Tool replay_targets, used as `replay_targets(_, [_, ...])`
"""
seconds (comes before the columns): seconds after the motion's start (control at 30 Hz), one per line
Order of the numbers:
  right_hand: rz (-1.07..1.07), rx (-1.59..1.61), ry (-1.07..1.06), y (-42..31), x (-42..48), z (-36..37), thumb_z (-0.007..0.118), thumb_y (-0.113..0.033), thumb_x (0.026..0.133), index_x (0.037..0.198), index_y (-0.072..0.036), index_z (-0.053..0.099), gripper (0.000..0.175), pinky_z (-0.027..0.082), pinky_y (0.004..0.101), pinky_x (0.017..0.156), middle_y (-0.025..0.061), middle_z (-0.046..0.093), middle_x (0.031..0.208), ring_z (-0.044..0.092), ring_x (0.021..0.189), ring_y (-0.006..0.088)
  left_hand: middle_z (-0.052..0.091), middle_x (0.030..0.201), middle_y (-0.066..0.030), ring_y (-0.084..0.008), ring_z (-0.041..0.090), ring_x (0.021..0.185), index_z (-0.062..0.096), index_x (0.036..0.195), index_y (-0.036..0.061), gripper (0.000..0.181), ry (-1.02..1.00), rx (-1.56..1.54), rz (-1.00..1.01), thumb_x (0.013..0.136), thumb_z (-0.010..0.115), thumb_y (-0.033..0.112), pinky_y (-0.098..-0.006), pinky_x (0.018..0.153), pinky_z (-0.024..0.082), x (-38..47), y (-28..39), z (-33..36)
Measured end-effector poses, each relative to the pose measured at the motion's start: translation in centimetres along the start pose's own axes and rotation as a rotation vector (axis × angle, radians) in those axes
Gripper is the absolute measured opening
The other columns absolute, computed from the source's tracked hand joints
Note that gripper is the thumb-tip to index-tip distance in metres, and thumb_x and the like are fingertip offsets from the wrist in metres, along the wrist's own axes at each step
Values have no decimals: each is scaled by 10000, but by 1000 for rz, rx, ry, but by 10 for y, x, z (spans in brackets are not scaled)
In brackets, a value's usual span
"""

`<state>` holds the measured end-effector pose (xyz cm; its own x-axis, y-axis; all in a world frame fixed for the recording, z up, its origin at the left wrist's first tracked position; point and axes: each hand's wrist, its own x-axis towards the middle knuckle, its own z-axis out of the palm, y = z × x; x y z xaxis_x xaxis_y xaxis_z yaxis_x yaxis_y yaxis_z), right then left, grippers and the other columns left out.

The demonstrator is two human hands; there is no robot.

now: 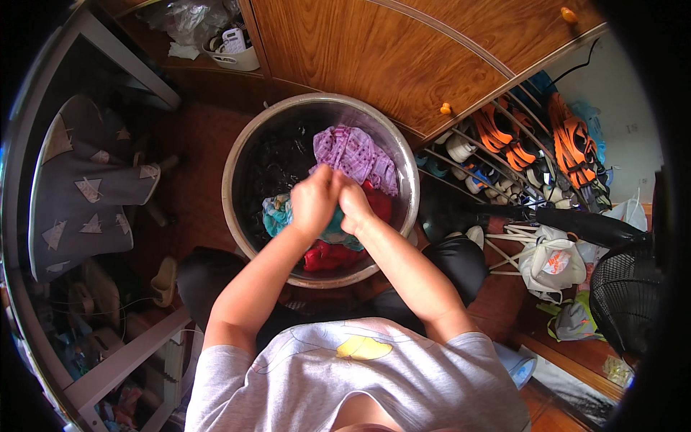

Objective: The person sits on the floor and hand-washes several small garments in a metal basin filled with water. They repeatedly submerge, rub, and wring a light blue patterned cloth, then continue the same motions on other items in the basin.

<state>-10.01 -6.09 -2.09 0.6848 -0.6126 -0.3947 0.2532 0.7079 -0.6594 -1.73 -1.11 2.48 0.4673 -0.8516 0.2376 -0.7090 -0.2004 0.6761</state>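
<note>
Between my knees stands a round metal basin [232, 156] holding wet cloth and what looks like dark water or dark fabric. My left hand [314, 201] and my right hand [353, 202] are closed into fists, pressed together over the basin's middle. A purple checked cloth [348, 151] is gathered into them and spreads out beyond, toward the far right wall. The part inside my fingers is hidden. Below my hands lies a teal patterned cloth [277, 216], partly covered by my left hand. Red cloth [329, 256] shows under it and along the right side.
A wooden cabinet [367, 48] curves close behind the basin. At right are a shoe rack [480, 156] with shoes and orange swim fins [572, 140], a white bag [550, 264] and a black mesh fan [626, 291]. A grey patterned chair [81, 216] and a slipper [163, 281] are at left.
</note>
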Motion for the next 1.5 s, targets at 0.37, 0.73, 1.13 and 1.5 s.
replay_targets(0.37, [-385, -2012, 371, 20, 6, -16, 588, -229, 803, 821, -42, 506, 205, 489, 418, 568, 170, 603, 676, 626, 659, 319, 611, 610, -139, -324, 602, 552, 505, 750, 87, 242, -296, 579, 70, 882, 476, 288, -413, 463, 456, -11, -79, 33])
replay_targets(0.73, [144, 211, 164, 2, -5, 8, 498, -344, 905, 874, -88, 564, 266, 430, 285, 668, 2, 551, 821, 519, 765, 104, 553, 624, -195, -395, 556, 584, 538, 742, 32, 258, 40, -45, -46, 827, 593, 269, -432, 503, 421, -9, 3, 3])
replay_targets(1.13, [-81, -157, 186, -2, -6, 11, 487, -268, 883, 719, -100, 528, 238, 371, 239, 584, -58, 470, 708, 449, 702, 51, 492, 599, -214, -375, 485, 521, 497, 706, 13, 228, 92, -213, -55, 829, 585, 182, -397, 489, 403, -12, 21, -4])
replay_targets(1.5, [-124, -509, 304, -23, 8, -2, 537, -385, 893, 724, -99, 533, 332, 290, 218, 547, -81, 416, 655, 330, 607, 19, 613, 823, -116, -202, 580, 763, 561, 948, -14, 467, -123, -611, -624, 864, 526, 444, -334, 689, 448, 8, -51, 12])
